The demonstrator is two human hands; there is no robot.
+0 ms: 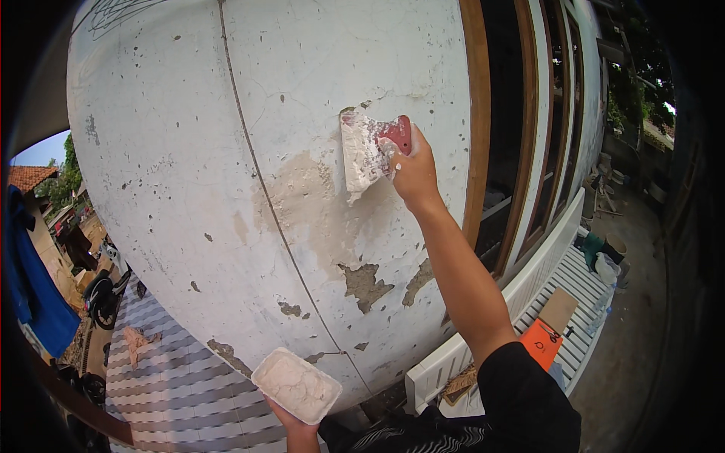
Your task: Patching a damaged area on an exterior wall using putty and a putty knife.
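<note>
My right hand (414, 167) is closed round the red handle of a putty scraper (394, 134), raised against the white wall (170, 113). Pale wet putty coats the scraper's broad blade, and some is smeared on my fingers. Below and left of the blade spreads a beige filled patch (306, 189); under that, bare grey spots (364, 285) show where paint has flaked. Low in front of me, my left hand (291, 420) supports a white rectangular tub (297, 386) heaped with the same putty. Most of its fingers are hidden beneath the tub.
A dark cable (253, 151) runs down the wall. Brown-framed windows (477, 113) are to the right, above a white slatted bench (521, 313) bearing an orange packet (539, 343) and cardboard. Patterned tiles (177, 377) cover the floor at left, where a pinkish cloth (136, 345) lies.
</note>
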